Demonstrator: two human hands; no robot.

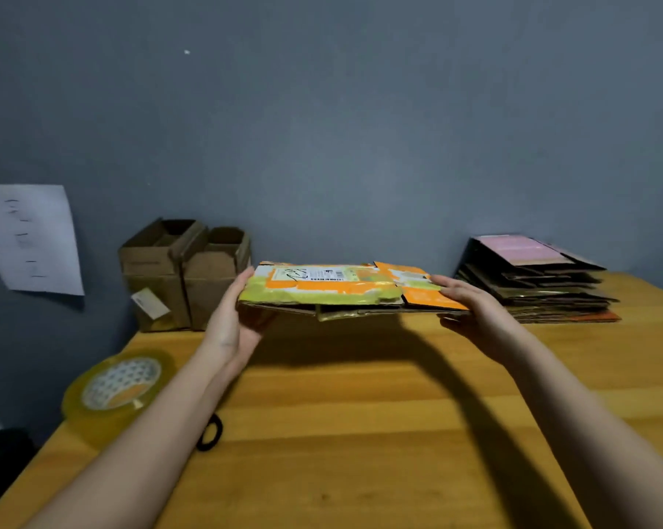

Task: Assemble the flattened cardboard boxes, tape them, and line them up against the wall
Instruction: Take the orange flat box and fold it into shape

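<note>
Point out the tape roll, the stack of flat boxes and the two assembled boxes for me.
tape roll [118, 389]: head view, on its white core face.
stack of flat boxes [543, 290]: head view, on the stack's front edge.
assembled boxes [187, 276]: head view, on the front where the two meet.

left hand and right hand hold flattened box above table.
</note>
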